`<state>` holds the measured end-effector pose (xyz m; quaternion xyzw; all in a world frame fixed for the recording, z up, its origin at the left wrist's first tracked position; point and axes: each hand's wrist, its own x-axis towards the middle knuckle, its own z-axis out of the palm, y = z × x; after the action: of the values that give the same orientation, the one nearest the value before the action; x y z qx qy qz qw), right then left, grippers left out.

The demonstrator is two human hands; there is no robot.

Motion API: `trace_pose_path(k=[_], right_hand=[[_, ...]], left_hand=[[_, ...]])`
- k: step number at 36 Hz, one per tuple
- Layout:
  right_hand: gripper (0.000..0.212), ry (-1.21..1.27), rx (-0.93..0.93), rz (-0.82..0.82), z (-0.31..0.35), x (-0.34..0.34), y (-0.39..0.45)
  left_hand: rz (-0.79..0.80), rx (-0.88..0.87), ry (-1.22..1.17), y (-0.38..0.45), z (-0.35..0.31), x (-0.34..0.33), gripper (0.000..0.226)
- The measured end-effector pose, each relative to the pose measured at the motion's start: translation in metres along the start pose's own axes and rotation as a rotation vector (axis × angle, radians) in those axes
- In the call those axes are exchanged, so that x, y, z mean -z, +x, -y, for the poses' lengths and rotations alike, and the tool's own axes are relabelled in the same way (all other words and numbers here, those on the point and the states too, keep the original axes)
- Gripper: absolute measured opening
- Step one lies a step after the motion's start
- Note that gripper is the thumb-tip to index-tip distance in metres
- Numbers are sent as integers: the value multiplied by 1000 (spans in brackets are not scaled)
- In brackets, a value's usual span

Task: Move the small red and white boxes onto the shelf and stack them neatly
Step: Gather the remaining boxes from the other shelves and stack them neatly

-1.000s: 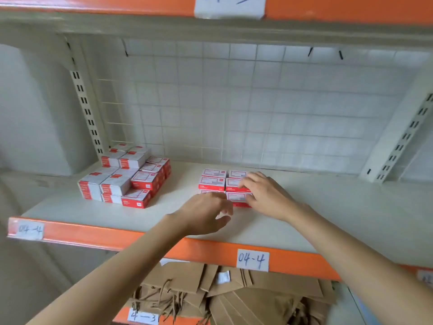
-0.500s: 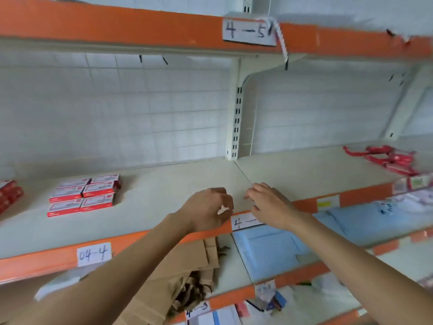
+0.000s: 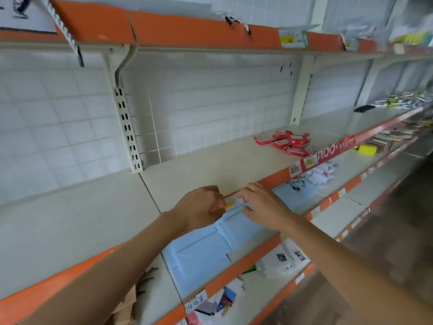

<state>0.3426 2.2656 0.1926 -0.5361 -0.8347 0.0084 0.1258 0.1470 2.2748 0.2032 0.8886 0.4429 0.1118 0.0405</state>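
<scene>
**One loose pile of boxes, two empty hands**

One heap of small red and white boxes (image 3: pixel 284 142) lies on the cream shelf (image 3: pixel 210 165), toward its right front edge; roughly seven or eight, exact count blurred. They lie jumbled, not stacked. Two hands sit well apart from the heap, in front of the orange shelf edge (image 3: pixel 276 178). Left hand (image 3: pixel 199 207): fingers curled loosely inward, holding nothing. Right hand (image 3: pixel 262 205): fingers extended and slightly spread, holding nothing.

Around: one slotted upright (image 3: pixel 127 127) at the back; pale blue sheets (image 3: pixel 201 252) on the level below; one red banner strip (image 3: pixel 328 153) on the edge beside the heap. Nothing lies between hands and heap.

Versus 0.5 s ago: view has swung right; the tidy box group at left is out of view, the heap is nearer, hands keep the same pose.
</scene>
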Motion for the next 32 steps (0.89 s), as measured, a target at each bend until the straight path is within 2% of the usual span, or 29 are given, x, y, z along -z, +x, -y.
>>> trace_pose_path(k=[3,6,14,21,26,28,31,32], right_hand=[[28,-5,-24,-8,-35,2,9],[30,-31,-27,20,-64,8,25],[35,-70,-84,-22,-148,51,98],[39,-99,-95,72,-199,31,127],[41,-153,-63,111,-243,31,165],[35,-150,-41,140,-259,34,183],[11,-191,-10,167,-282,36,205],[16,-230,11,177,-290,35,211]], left_hand=[[-25,-48,-15,45,-2,-12,17],[-26,-63,-34,83,0,-17,23],[-104,-61,-86,198,11,-21,27],[-39,-48,-81,244,9,-44,26],[-58,16,-66,270,11,-45,25],[-82,49,-59,280,9,-46,25],[-104,98,-72,294,1,-47,25],[-101,111,-65,298,-2,-47,25]])
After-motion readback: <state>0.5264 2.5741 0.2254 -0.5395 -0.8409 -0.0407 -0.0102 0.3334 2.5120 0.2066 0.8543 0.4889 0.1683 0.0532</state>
